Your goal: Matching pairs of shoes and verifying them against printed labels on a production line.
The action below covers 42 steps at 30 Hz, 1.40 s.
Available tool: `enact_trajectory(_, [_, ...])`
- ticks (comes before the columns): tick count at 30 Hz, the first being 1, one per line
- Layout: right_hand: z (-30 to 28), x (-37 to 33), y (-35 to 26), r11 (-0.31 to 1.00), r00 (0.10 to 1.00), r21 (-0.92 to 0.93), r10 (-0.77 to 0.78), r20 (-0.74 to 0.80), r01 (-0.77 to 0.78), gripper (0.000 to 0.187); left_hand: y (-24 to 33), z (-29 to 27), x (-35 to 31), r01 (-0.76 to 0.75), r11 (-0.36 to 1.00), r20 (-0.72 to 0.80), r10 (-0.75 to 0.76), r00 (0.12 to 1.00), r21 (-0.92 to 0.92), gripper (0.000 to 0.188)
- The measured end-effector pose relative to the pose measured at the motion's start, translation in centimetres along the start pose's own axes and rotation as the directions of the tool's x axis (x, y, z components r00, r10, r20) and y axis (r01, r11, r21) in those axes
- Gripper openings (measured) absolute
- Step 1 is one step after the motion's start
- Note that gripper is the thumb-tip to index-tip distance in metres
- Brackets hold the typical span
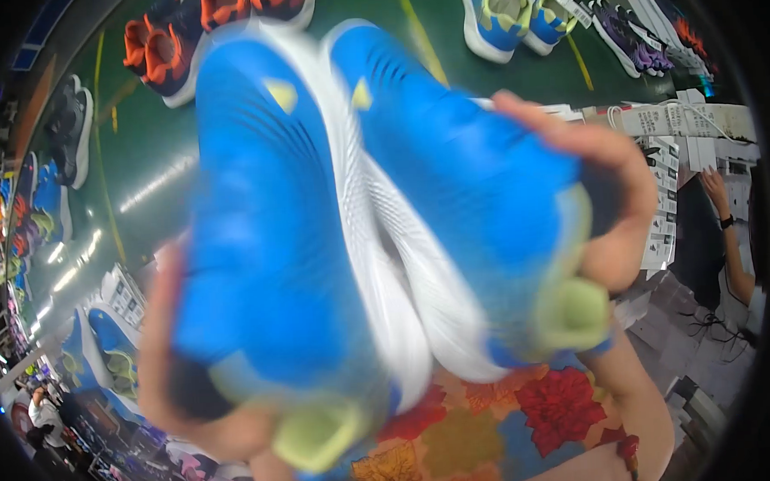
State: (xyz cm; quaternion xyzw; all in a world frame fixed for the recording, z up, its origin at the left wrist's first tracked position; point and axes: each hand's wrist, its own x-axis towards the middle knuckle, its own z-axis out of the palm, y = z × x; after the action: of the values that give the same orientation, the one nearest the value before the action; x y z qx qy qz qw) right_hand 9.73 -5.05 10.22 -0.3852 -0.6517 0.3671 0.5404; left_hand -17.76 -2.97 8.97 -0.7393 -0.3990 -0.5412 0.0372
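Two blue sneakers with white soles and pale green heel tabs fill the middle of the head view, slightly blurred. My left hand (172, 370) is closed around the left sneaker (259, 220), its fingers along the outer side and near the heel. Gripping the right sneaker (459, 168) is my right hand (615, 196), with fingers curled over the collar and heel. The white soles face each other and touch along part of their length. Both toes point away from me.
A green surface with yellow lines (414, 24) carries orange-and-dark sneakers (166, 52), blue-and-green sneakers (500, 16) and purple sneakers (625, 41). More blue sneakers (106, 347) stand at lower left. Printed label sheets (661, 211) hang at right, near another person's arm (728, 225).
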Motion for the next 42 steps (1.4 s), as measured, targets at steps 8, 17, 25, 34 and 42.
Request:
enact_trajectory(8, [-2.0, -3.4, 5.8, 0.693, 0.791, 0.689, 0.536, -0.296, -0.212, 0.062, -1.1, 2.5, -5.6, 0.592, 0.4, 0.25, -0.639, 0.727, -0.7, 0.03])
enact_trajectory(17, [-11.0, -0.7, 16.0, 0.932, 0.876, -0.257, 0.11, -0.47, -0.255, 0.056, -7.0, 27.5, 5.2, 0.462, 0.857, 0.712, -0.177, 0.68, -0.228, 0.026])
enact_trajectory(25, [-11.9, -16.3, 3.3, 0.475, 0.696, -0.517, 0.386, -0.605, -0.712, 0.033, 1.6, 24.4, 2.9, -0.017, 0.983, 0.762, 0.153, 0.63, -0.183, 0.034])
enact_trajectory(34, [-10.4, -26.0, 4.3, 0.09, 0.444, -0.435, 0.177, -0.878, -0.896, 0.052, 12.5, 24.0, -4.5, -0.23, 0.868, 0.865, 0.478, 0.152, -0.44, 0.036])
enact_trajectory(42, [-8.0, -26.6, 3.2, 0.466, 0.71, -0.691, -0.172, -0.683, -0.552, 0.026, 16.3, 23.5, -2.2, -0.291, 0.819, 0.751, 0.571, 0.331, -0.494, 0.066])
